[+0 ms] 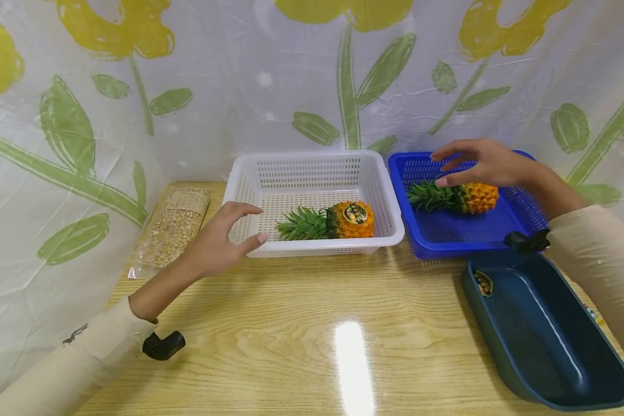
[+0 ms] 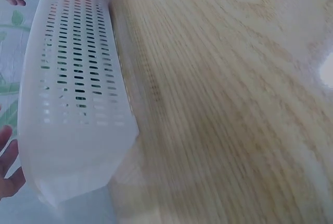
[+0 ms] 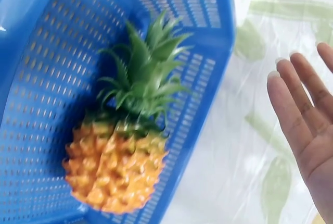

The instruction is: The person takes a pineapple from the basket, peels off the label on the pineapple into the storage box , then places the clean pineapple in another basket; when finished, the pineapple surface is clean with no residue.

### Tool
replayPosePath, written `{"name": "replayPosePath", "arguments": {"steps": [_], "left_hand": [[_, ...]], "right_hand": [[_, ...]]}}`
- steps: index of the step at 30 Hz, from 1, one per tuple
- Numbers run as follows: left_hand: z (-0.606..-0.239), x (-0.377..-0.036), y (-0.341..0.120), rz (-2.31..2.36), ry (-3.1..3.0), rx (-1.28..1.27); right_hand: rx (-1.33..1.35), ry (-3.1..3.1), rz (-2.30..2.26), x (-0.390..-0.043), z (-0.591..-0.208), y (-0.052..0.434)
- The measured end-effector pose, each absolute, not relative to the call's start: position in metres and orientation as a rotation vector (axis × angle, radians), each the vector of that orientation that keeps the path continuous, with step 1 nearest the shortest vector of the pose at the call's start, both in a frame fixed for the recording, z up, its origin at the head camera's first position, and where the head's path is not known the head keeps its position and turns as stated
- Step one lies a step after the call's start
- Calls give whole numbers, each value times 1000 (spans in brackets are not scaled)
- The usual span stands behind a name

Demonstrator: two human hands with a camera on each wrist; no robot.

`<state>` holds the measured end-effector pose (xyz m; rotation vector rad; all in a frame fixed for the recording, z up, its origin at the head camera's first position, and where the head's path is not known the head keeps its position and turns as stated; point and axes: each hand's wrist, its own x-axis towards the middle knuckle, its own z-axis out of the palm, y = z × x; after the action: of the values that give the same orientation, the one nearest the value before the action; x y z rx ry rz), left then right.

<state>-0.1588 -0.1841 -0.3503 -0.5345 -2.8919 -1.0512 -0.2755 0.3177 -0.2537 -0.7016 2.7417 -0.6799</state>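
Observation:
Over the left rim of the white basket (image 1: 312, 248) hovers my left hand (image 1: 221, 238), thumb and fingers spread with nothing between them. Inside that basket a pineapple (image 1: 351, 219) lies on its side, its green leaves to the left and a dark round label on its orange skin. A second pineapple (image 3: 117, 161) lies in the blue basket (image 1: 442, 245) to the right, leaves also leftward in the head view. Above it is my right hand (image 1: 491, 164), fingers apart and holding nothing; it covers part of this fruit in the head view.
A dark teal tub (image 1: 546, 335) stands at the right front, close against the blue basket, with a round label inside its wall. A clear bag of pale kernels (image 1: 174, 228) lies left of the white basket. Behind everything hangs a flowered curtain (image 1: 213, 86).

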Motion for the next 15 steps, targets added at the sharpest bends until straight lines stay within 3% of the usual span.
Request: {"name": "replayPosePath", "arguments": {"steps": [15], "left_hand": [[-359,-159,-205,-1121,-2842,-298]], "right_hand": [[-752,2614,-747,-276,-259,277]]}}
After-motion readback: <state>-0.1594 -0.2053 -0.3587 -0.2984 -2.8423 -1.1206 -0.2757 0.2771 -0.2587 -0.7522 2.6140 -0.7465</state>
